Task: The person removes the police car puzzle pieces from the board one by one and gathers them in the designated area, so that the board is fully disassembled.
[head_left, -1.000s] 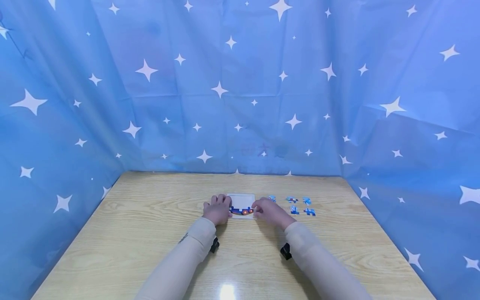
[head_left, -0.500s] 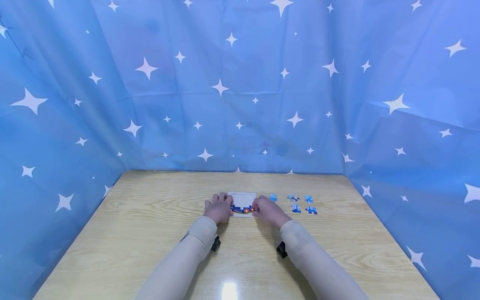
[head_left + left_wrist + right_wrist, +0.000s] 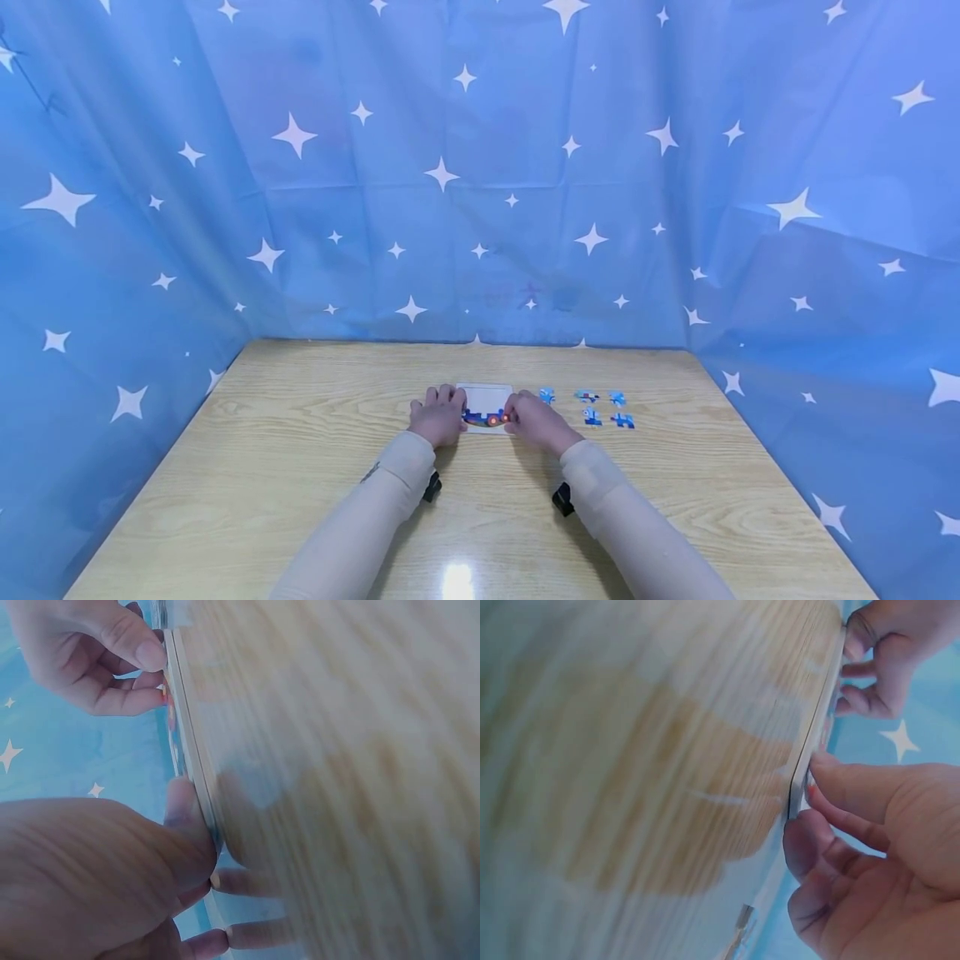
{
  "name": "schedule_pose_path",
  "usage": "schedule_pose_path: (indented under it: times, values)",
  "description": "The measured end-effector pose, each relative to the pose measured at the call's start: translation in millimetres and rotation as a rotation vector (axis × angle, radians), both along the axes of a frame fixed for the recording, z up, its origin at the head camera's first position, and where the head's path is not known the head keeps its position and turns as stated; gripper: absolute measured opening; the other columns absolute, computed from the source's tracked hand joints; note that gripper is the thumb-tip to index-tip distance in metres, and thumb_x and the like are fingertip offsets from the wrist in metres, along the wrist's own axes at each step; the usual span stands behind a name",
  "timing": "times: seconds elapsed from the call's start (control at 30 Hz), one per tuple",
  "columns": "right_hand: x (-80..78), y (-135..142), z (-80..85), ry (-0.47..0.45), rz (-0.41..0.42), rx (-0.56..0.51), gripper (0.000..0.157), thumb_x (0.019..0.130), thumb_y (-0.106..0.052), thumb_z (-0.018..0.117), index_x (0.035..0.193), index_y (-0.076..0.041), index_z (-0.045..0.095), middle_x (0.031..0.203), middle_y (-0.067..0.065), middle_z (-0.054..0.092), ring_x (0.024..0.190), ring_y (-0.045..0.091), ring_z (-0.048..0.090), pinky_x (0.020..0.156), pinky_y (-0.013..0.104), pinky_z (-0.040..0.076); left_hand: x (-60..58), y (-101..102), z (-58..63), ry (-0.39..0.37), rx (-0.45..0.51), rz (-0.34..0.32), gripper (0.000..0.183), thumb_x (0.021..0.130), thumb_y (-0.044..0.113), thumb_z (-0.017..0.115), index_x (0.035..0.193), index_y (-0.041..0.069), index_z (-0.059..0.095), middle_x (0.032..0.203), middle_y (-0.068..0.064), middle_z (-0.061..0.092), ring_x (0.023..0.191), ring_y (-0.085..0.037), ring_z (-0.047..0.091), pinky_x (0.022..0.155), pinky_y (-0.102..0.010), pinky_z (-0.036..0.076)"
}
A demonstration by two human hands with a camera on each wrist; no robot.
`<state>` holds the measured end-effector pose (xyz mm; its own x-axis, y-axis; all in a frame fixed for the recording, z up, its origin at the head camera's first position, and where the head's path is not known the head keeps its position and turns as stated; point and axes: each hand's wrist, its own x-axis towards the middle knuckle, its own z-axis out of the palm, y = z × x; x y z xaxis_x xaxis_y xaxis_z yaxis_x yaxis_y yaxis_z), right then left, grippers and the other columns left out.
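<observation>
Nearest: light glare [image 3: 457, 581] on the wood table [image 3: 225, 475]. Left sleeve [image 3: 356, 512] and right sleeve [image 3: 648, 525], both pale, reach in over it; dark pattern on the left one. Black wrist gear at each cuff, left unit [image 3: 432, 487], right unit [image 3: 563, 499].

Left hand [image 3: 437, 418] grips tray [image 3: 483, 397] at its left end: thumb on near edge, fingers bent past the left side, some tips down on table. Right hand [image 3: 538, 423] grips tray at near right corner, thumb and bent index on it; whether it also pinches a piece, can't tell, fingers cover that spot.

Tray lies on the table between the hands, white inside. Joined strip [image 3: 482, 419], blue with orange-red spots, sits along its near side; far part bare.

Right of right hand, five loose pieces, mostly blue. Near row: left one [image 3: 592, 417], right one [image 3: 622, 422]. Far row: piece just beyond the hand [image 3: 547, 396], middle one [image 3: 587, 397], end one [image 3: 617, 398].

Behind table: blue cloth [image 3: 495, 217], white stars.
</observation>
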<state>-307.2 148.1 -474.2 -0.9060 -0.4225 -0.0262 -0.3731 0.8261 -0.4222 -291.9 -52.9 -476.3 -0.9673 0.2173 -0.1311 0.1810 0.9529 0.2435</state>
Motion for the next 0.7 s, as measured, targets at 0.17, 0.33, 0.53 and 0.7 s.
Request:
schedule_pose_path:
  times: [0.17,0.33,0.53,0.7]
  values:
    - [-1.2,0.1,-0.2,-0.007,0.008,-0.005,0.011,0.093,-0.004,0.073,0.103,-0.002,0.07,0.096,0.006,0.058,0.085,0.017,0.056,0.081,0.038,0.051,-1.8,0.0,-1.8,0.02,0.013,-0.05,0.023,0.104,0.027,0.059,0.125,0.027,0.05,0.127,-0.007,0.042,0.107,-0.031,0.036,0.083,-0.048,0.034]
    - [-1.5,-1.0,0.4,-0.017,0.006,-0.018,0.012,0.093,-0.004,0.073,0.104,-0.001,0.07,0.097,0.007,0.058,0.087,0.019,0.058,0.082,0.038,0.052,-2.3,-0.9,-1.9,0.039,-0.035,-0.095,0.019,0.103,0.027,0.059,0.12,0.034,0.053,0.12,-0.007,0.041,0.106,-0.032,0.036,0.08,-0.045,0.035]
    - [-1.2,0.1,0.4,-0.029,0.0,-0.019,0.01,0.093,-0.004,0.072,0.103,-0.001,0.07,0.098,0.007,0.059,0.086,0.018,0.056,0.082,0.038,0.051,-1.1,-1.5,-1.7,0.051,-0.022,-0.122,0.02,0.103,0.026,0.06,0.121,0.033,0.054,0.118,-0.008,0.042,0.104,-0.031,0.037,0.08,-0.046,0.036]
    - [-1.5,0.5,0.6,-0.036,0.002,-0.033,0.009,0.094,-0.004,0.072,0.102,-0.002,0.068,0.098,0.006,0.058,0.086,0.018,0.055,0.082,0.038,0.05,-0.9,-2.1,-0.7,0.052,-0.012,-0.12,0.018,0.103,0.025,0.06,0.118,0.032,0.055,0.114,-0.007,0.041,0.102,-0.03,0.037,0.078,-0.046,0.036]
